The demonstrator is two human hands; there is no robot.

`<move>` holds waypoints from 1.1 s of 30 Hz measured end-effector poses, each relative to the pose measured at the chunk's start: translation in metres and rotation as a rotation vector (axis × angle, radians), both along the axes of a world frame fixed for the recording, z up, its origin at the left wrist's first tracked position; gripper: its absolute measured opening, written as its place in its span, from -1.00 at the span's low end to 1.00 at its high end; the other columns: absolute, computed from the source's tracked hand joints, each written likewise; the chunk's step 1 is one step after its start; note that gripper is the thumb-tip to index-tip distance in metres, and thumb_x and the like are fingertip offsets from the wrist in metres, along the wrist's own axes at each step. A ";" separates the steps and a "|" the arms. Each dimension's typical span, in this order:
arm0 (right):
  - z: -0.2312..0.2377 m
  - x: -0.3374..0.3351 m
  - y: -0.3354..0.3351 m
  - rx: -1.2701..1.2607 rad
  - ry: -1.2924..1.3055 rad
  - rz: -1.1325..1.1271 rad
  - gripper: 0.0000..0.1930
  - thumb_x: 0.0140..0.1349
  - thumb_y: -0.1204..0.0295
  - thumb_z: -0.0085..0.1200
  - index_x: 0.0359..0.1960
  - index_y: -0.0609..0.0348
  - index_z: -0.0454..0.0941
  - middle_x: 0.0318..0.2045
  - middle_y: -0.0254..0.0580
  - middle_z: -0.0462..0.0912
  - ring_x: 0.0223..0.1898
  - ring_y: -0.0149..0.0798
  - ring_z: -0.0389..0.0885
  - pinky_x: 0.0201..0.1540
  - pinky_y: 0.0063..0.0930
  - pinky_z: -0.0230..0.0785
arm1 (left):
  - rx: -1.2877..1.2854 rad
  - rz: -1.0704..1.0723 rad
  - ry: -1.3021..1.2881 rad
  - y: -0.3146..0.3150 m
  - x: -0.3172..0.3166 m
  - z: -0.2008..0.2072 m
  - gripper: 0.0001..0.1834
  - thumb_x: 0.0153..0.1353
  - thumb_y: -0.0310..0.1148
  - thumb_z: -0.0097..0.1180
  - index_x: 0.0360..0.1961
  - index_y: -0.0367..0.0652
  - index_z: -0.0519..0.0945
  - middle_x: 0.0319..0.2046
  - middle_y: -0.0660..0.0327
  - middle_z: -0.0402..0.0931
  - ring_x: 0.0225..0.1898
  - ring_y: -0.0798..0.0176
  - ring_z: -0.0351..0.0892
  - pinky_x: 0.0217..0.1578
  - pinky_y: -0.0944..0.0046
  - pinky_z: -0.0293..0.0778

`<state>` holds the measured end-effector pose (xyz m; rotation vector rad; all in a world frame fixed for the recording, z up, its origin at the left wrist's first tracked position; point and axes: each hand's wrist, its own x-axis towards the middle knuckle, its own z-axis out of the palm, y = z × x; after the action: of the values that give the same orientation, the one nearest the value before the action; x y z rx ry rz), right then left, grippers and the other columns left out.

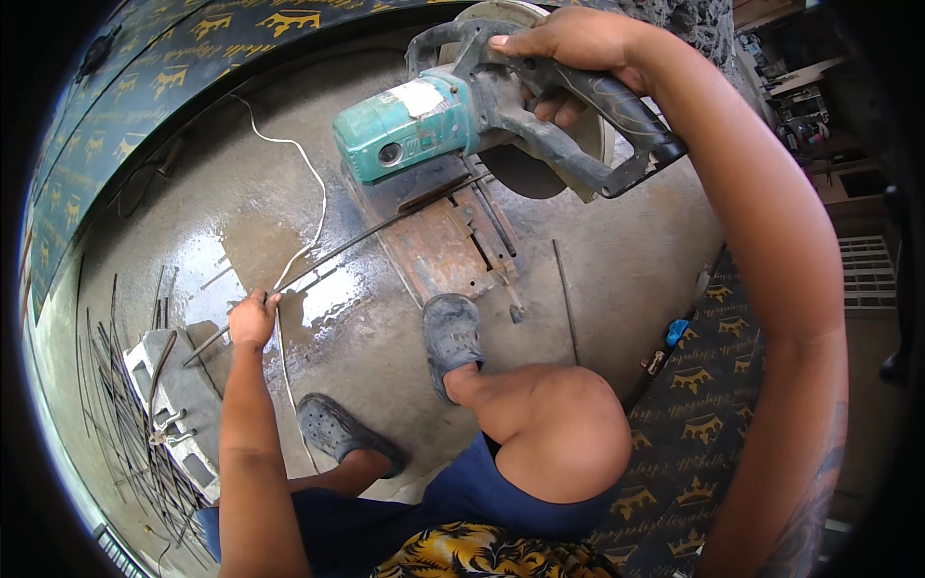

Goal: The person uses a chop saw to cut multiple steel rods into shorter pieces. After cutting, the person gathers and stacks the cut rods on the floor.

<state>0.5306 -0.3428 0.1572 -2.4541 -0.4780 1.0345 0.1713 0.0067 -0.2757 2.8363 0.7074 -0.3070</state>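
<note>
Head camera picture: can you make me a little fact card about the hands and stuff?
Left hand: gripping a long thin rod
Right hand: gripping the black saw handle
Saw motor: teal housing
Saw base: rusty metal
Floor: concrete, partly shiny
Cord: white, on the floor
Footwear: two gray clogs

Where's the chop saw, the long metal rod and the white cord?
Chop saw [438, 127]: head view, on its teal motor housing.
Metal rod [337, 255]: head view, about midway along its bare length.
White cord [325, 197]: head view, on its upper bend.
</note>
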 end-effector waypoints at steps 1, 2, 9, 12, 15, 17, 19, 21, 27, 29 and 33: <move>-0.002 -0.003 -0.005 0.028 -0.020 -0.022 -0.40 0.48 -0.05 0.13 0.15 0.33 0.55 -0.09 -0.04 0.70 -0.21 -0.22 0.76 -0.23 -0.32 0.71 | 0.014 0.002 0.005 0.006 -0.006 0.000 -0.49 0.44 0.15 0.11 -0.22 -0.15 0.61 -0.32 -0.11 0.72 -0.23 -0.26 0.72 -0.18 -0.20 0.56; -0.004 -0.005 -0.009 0.056 -0.040 -0.045 -0.36 0.47 -0.05 0.16 0.13 0.43 0.54 -0.16 -0.01 0.69 -0.28 -0.19 0.79 -0.29 -0.38 0.74 | 0.027 0.003 0.010 0.011 -0.012 -0.001 -0.49 0.44 0.15 0.10 -0.22 -0.15 0.61 -0.32 -0.11 0.72 -0.23 -0.26 0.71 -0.17 -0.20 0.57; -0.037 -0.061 -0.043 0.060 -0.040 -0.302 -0.29 0.37 0.09 0.35 0.23 0.45 0.29 -0.31 -0.14 0.64 -0.54 -0.37 0.64 -0.53 -0.45 0.61 | 0.031 -0.015 0.049 0.019 -0.015 -0.006 -0.47 0.46 0.18 0.06 -0.18 -0.15 0.60 -0.27 -0.11 0.73 -0.18 -0.27 0.72 -0.14 -0.22 0.58; -0.067 -0.083 -0.064 0.096 -0.061 -0.307 -0.39 0.34 0.17 0.39 0.12 0.43 0.39 -0.46 -0.24 0.59 -0.59 -0.42 0.54 -0.60 -0.43 0.46 | 0.017 -0.010 0.053 0.019 -0.016 -0.004 -0.46 0.47 0.19 0.04 -0.15 -0.15 0.59 -0.25 -0.12 0.73 -0.15 -0.27 0.72 -0.11 -0.22 0.57; -0.085 -0.095 -0.075 0.068 -0.158 -0.292 -0.29 0.31 0.13 0.39 0.20 0.56 0.40 -0.46 -0.15 0.62 -0.58 -0.36 0.57 -0.54 -0.40 0.46 | -0.004 -0.010 0.069 0.019 -0.014 0.000 -0.46 0.48 0.18 0.03 -0.13 -0.16 0.59 -0.23 -0.14 0.73 -0.13 -0.30 0.72 -0.09 -0.24 0.57; -0.089 -0.098 -0.080 0.025 -0.196 -0.289 -0.19 0.27 0.04 0.38 0.21 0.65 0.40 -0.38 0.05 0.70 -0.53 -0.26 0.67 -0.43 -0.30 0.57 | -0.026 -0.006 0.085 0.013 -0.011 0.002 -0.46 0.48 0.17 0.02 -0.11 -0.16 0.59 -0.22 -0.15 0.73 -0.12 -0.31 0.71 -0.08 -0.24 0.56; -0.096 -0.101 -0.083 0.013 -0.232 -0.302 -0.14 0.27 0.05 0.37 0.28 0.67 0.35 -0.32 0.14 0.72 -0.53 -0.24 0.68 -0.40 -0.31 0.59 | -0.044 -0.002 0.098 0.013 -0.008 0.009 -0.47 0.49 0.17 0.02 -0.10 -0.16 0.59 -0.21 -0.16 0.73 -0.11 -0.32 0.71 -0.06 -0.24 0.56; -0.093 -0.106 -0.079 -0.032 -0.202 -0.320 -0.07 0.27 0.07 0.37 0.40 0.66 0.27 -0.12 0.36 0.74 -0.29 -0.03 0.81 -0.14 -0.25 0.65 | -0.071 0.006 0.112 0.013 -0.010 0.014 -0.47 0.50 0.16 0.01 -0.09 -0.16 0.60 -0.20 -0.17 0.73 -0.10 -0.32 0.71 -0.06 -0.24 0.56; -0.131 -0.110 -0.102 0.033 -0.325 -0.265 -0.08 0.25 0.06 0.35 0.40 0.62 0.29 0.19 0.50 0.59 0.30 0.25 0.58 0.38 -0.19 0.39 | -0.071 0.007 0.127 0.017 -0.011 0.011 -0.47 0.51 0.15 -0.01 -0.06 -0.15 0.62 -0.18 -0.17 0.73 -0.09 -0.32 0.71 -0.04 -0.25 0.56; -0.138 -0.111 -0.106 0.034 -0.326 -0.261 -0.08 0.25 0.06 0.33 0.41 0.60 0.29 0.20 0.50 0.58 0.30 0.24 0.58 0.37 -0.18 0.39 | -0.045 -0.014 0.123 0.017 -0.010 0.007 -0.47 0.51 0.15 -0.03 -0.05 -0.15 0.62 -0.17 -0.16 0.73 -0.07 -0.31 0.70 -0.01 -0.25 0.54; -0.132 -0.115 -0.101 -0.003 -0.370 -0.261 -0.10 0.26 0.06 0.31 0.43 0.56 0.28 0.22 0.46 0.58 0.30 0.24 0.58 0.38 -0.17 0.39 | -0.047 0.000 0.167 0.015 -0.009 0.011 -0.48 0.54 0.13 -0.07 0.00 -0.13 0.61 -0.14 -0.15 0.74 -0.02 -0.29 0.70 0.06 -0.23 0.51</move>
<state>0.4158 -0.4438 0.0256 -2.6308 -0.2553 0.4785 0.1623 0.0220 -0.2650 2.7890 0.7220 -0.5588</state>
